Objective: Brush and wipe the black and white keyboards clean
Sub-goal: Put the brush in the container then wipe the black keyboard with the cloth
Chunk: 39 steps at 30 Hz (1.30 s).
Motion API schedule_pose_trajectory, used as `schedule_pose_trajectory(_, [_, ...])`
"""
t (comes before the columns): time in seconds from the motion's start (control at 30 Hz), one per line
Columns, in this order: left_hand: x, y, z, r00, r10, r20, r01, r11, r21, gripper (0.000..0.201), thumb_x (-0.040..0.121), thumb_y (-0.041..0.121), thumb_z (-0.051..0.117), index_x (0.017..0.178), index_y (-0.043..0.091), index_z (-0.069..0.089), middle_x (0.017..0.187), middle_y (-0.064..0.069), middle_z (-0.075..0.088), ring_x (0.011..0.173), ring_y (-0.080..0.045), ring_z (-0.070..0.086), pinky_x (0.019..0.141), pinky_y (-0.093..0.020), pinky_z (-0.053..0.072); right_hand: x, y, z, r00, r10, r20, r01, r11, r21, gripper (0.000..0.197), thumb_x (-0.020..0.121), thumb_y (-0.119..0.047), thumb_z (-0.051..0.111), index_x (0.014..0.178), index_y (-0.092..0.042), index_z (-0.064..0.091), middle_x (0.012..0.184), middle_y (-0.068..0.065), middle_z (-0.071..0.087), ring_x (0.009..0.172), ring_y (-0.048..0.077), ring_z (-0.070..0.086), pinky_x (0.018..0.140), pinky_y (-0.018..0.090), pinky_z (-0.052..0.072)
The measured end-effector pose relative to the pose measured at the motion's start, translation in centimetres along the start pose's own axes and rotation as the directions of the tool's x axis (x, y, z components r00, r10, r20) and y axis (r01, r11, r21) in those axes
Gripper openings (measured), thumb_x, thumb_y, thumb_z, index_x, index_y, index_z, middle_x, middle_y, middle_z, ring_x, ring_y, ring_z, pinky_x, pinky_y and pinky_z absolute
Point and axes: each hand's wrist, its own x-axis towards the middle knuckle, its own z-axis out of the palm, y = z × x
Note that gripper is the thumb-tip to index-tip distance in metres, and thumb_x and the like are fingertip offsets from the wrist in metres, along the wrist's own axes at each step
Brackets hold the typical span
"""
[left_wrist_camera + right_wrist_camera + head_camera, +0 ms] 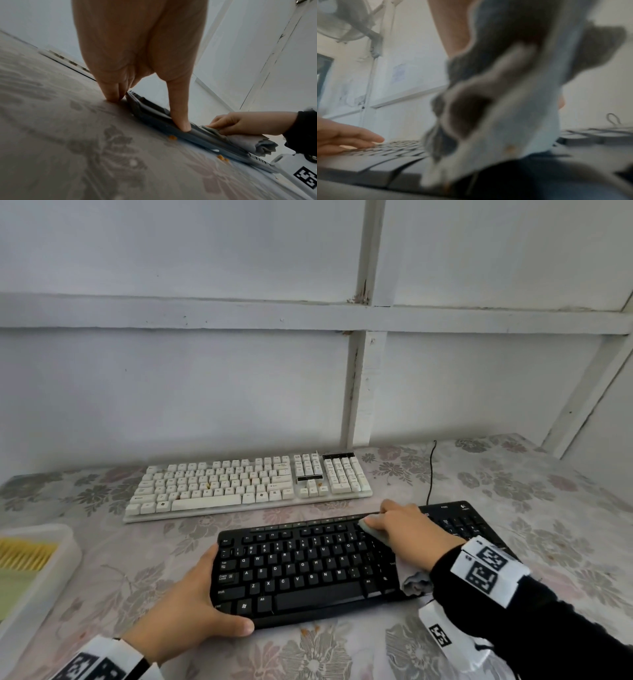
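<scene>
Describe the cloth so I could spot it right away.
Start at the flowered table, where two keyboards lie. On the nearer one, the black keyboard, look toward its far edge on the right: the right hand presses a crumpled cloth onto the keys. It is the only soft, pale grey thing there, against the hard black keys.

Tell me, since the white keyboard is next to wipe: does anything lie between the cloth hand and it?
Nothing visible does. The right hand holds the cloth on the black keyboard; only bare tablecloth separates it from the white keyboard.
</scene>
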Motion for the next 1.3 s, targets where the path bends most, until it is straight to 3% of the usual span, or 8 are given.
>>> schedule_pose_trajectory(0.2, [-0.1, 0.6, 0.1, 1.000, 0.030, 0.005, -0.030, 1.000, 0.006, 0.087, 0.055, 0.009, 0.087, 0.105, 0.057, 0.033, 0.112, 0.020, 0.057, 0.100, 0.005, 0.055, 0.072, -0.007, 0.039, 0.0, 2.9, -1.8, 0.992, 0.118, -0.045, -0.119, 0.993, -0.008, 0.027, 0.100, -0.024, 0.043, 0.102, -0.021, 0.070, 0.090, 0.000, 0.040, 0.081, 0.026, 0.046, 0.074, 0.029, 0.039])
schedule_pose_trajectory(0.37, [-0.2, 0.6, -0.1, 1.000, 0.018, 0.014, -0.018, 1.000, 0.015, 0.093, 0.035, 0.035, 0.086, 0.109, 0.056, 0.035, 0.117, 0.022, 0.055, 0.107, 0.003, 0.053, 0.081, -0.015, 0.041, -0.7, 4.1, -0.7, 0.981, 0.191, -0.042, -0.184, 0.972, 0.143, 0.037, 0.098, -0.044, 0.042, 0.104, -0.014, 0.063, 0.098, 0.003, 0.053, 0.096, 0.024, 0.051, 0.080, 0.031, 0.042])
schedule_pose_trajectory(0.47, [0.0, 0.4, 0.0, 1.000, 0.010, 0.018, -0.011, 0.999, 0.032, 0.093, 0.032, 0.040, 0.085, 0.111, 0.055, 0.037, 0.118, 0.023, 0.055, 0.108, 0.002, 0.053, 0.085, -0.019, 0.042, -1.2, 4.7, -0.2, 0.969, 0.240, -0.064, -0.215, 0.938, 0.271, 0.032, 0.097, -0.046, 0.044, 0.079, -0.020, 0.048, 0.091, 0.004, 0.053, 0.085, 0.021, 0.053, 0.066, 0.027, 0.037])
schedule_pose_trajectory(0.57, [-0.2, 0.5, 0.0, 1.000, 0.009, 0.017, -0.009, 0.999, 0.040, 0.087, 0.041, 0.031, 0.088, 0.108, 0.056, 0.038, 0.116, 0.024, 0.056, 0.105, 0.004, 0.054, 0.081, -0.016, 0.041, -1.8, 4.9, -0.8, 0.971, 0.234, -0.045, -0.221, 0.955, 0.198, 0.035, 0.099, -0.029, 0.043, 0.067, -0.038, 0.032, 0.095, -0.003, 0.043, 0.088, 0.018, 0.040, 0.073, 0.027, 0.036])
schedule_pose_trajectory(0.7, [-0.1, 0.7, 0.2, 1.000, 0.022, -0.002, -0.022, 0.998, 0.052, 0.084, 0.054, 0.012, 0.088, 0.104, 0.054, 0.035, 0.111, 0.025, 0.054, 0.101, 0.007, 0.052, 0.075, -0.008, 0.037, -2.2, 5.6, -0.9, 0.960, 0.262, -0.099, -0.224, 0.930, 0.293, 0.040, 0.096, -0.047, 0.044, 0.068, -0.018, 0.041, 0.073, -0.004, 0.042, 0.077, 0.018, 0.042, 0.057, 0.020, 0.027])
schedule_pose_trajectory(0.9, [-0.1, 0.8, 0.2, 1.000, 0.016, -0.011, -0.015, 0.999, 0.051, 0.084, 0.055, 0.013, 0.088, 0.104, 0.055, 0.033, 0.111, 0.028, 0.050, 0.099, 0.011, 0.049, 0.073, -0.004, 0.035, -1.9, 6.4, -0.3, 0.951, 0.289, -0.107, -0.218, 0.877, 0.427, 0.043, 0.091, -0.051, 0.051, 0.072, -0.013, 0.046, 0.077, 0.002, 0.049, 0.068, 0.015, 0.045, 0.058, 0.027, 0.029])
schedule_pose_trajectory(1.1, [-0.1, 0.7, 0.1, 1.000, 0.006, -0.007, -0.006, 0.999, 0.046, 0.087, 0.052, 0.017, 0.089, 0.108, 0.055, 0.034, 0.116, 0.025, 0.053, 0.104, 0.009, 0.050, 0.076, -0.006, 0.036, -2.4, 7.7, -0.7, 0.964, 0.257, -0.073, -0.237, 0.948, 0.213, 0.024, 0.100, -0.032, 0.039, 0.092, -0.023, 0.060, 0.089, -0.001, 0.044, 0.086, 0.021, 0.040, 0.071, 0.029, 0.034])
schedule_pose_trajectory(1.3, [-0.1, 1.0, 0.3, 1.000, -0.025, -0.019, 0.025, 0.999, 0.035, 0.092, 0.056, 0.014, 0.088, 0.111, 0.056, 0.028, 0.112, 0.025, 0.052, 0.098, 0.011, 0.049, 0.072, -0.006, 0.035, -3.6, 12.0, -1.0, 0.895, 0.431, -0.119, -0.417, 0.900, 0.125, 0.034, 0.101, -0.027, 0.037, 0.067, -0.023, 0.040, 0.090, 0.003, 0.046, 0.096, 0.031, 0.052, 0.084, 0.036, 0.044])
